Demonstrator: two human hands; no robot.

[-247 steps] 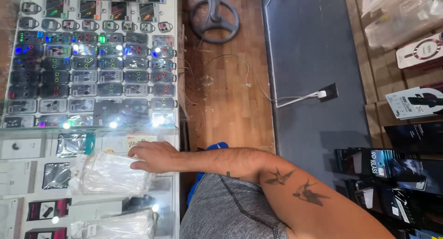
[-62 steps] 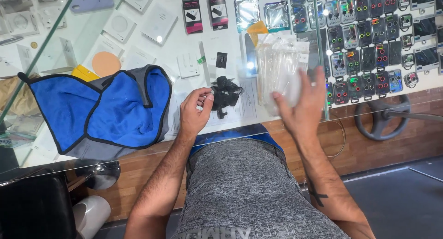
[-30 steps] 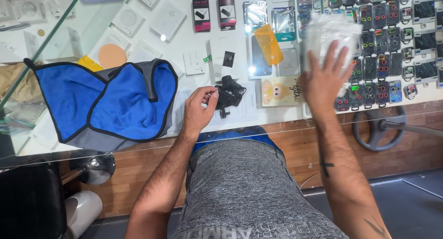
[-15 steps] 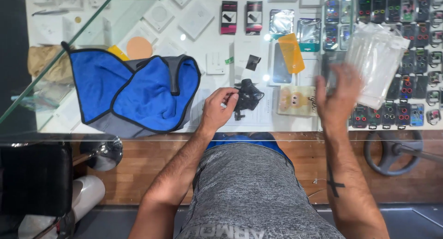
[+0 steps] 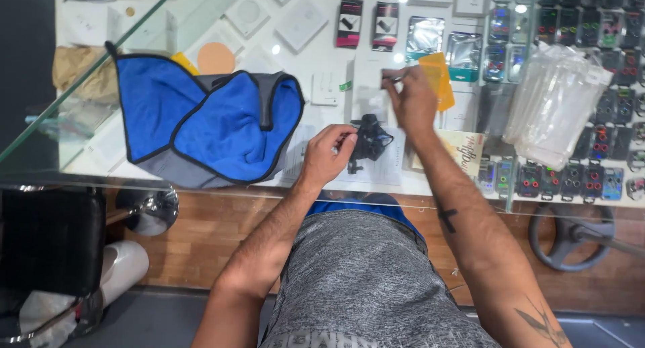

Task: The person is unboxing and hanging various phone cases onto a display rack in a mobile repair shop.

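Black gadget (image 5: 371,141) just right of the left hand (image 5: 326,156), grip pinched together; right hand (image 5: 411,101) grip clamped on a small flat piece (image 5: 392,75).

Glass counter (image 5: 87,166) (ceiling lights mirrored), wood-panel front (image 5: 222,220), grey floor (image 5: 161,318).

Bright overhead lamps glare white off my clear glass counter top (image 5: 316,25) toward twelve o'clock; my right hand (image 5: 411,101) blurs slightly.
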